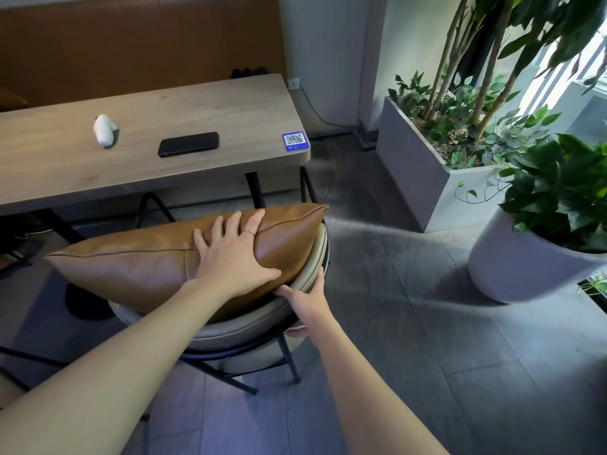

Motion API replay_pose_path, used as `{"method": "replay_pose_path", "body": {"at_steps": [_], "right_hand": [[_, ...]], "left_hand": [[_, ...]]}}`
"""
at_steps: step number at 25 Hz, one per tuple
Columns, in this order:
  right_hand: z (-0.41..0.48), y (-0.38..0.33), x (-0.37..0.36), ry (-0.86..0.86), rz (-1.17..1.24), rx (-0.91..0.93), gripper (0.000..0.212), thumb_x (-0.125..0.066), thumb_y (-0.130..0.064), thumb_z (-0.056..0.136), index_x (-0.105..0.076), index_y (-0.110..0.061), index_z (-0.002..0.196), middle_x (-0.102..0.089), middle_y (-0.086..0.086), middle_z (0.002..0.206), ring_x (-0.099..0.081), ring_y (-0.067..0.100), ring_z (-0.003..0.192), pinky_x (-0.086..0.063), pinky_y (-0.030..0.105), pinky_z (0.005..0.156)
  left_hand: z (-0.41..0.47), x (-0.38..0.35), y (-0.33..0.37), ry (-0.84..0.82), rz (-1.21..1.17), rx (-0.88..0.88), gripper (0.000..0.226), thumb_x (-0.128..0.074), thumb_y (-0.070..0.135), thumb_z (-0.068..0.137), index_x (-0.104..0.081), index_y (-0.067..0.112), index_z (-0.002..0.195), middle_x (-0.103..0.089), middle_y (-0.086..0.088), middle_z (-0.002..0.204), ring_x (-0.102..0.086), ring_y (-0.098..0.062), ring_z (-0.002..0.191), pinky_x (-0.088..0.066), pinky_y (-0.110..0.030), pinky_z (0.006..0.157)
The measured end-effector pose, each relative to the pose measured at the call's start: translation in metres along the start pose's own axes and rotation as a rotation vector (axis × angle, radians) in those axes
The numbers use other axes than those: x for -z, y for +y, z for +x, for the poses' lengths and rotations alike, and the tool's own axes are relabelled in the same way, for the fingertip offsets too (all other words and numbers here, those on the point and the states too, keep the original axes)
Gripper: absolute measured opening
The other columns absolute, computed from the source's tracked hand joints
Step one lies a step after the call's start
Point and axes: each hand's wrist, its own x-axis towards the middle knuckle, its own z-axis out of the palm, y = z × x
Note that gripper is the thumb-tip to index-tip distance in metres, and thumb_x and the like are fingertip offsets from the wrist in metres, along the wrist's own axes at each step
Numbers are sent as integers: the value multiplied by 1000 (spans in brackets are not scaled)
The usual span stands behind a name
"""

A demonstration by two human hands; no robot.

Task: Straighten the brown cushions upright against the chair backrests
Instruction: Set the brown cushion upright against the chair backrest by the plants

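The left hand [235,257] lies spread flat on the brown cushion [131,264], which rests along the chair backrest [249,323]. The right hand [307,298] grips the backrest's curved edge. A phone [189,144] lies on the table [197,106].

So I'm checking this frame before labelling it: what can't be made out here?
Head view only:
- Chair seat: covered by the brown leather cushion.
- Right hand: fingers curl behind the beige padded chair backrest, so the grip is hidden.
- QR code on the blue square sticker: too small to read.
- Wooden table: cut off at the left edge.
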Motion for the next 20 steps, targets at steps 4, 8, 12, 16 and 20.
{"method": "replay_pose_path", "body": {"at_steps": [4,8,12,16,20], "right_hand": [[-6,6,-7,8,27,13,115,-78,-46,77,5,-56,156,-42,4,156,-61,41,116,-64,44,69],[-5,12,-10,3,72,5,108,-77,-46,80,-2,-54,157,-48,6,152,-67,40,105,-64,46,77],[-15,21,-9,-31,68,13,95,-73,-36,88,-11,-44,159,-53,5,138,-66,32,102,-59,43,81],[-44,22,-17,58,-104,63,69,-66,-31,90,-34,-31,151,-56,1,123,-65,30,104,-59,45,86],[-73,19,-57,66,-191,126,71,-68,-31,79,-40,-15,142,-59,9,124,-63,29,95,-60,52,80]], "left_hand": [[-5,4,-1,-20,9,-5,115,-71,72,74,-2,41,161,-8,-7,172,-3,-35,157,0,-66,120],[-8,8,-2,-75,19,-11,118,-69,72,75,5,40,161,-1,-8,173,6,-37,157,2,-67,119],[-20,15,-3,-74,30,-26,112,-68,63,85,9,36,161,4,-10,173,7,-37,157,-1,-65,120],[-51,30,-10,-109,15,-90,94,-62,44,96,3,33,163,2,-9,174,3,-35,158,-4,-63,123],[-94,60,-44,-155,-8,-75,81,-60,36,97,-12,29,162,-9,-12,172,-2,-38,157,-8,-67,120]]}}
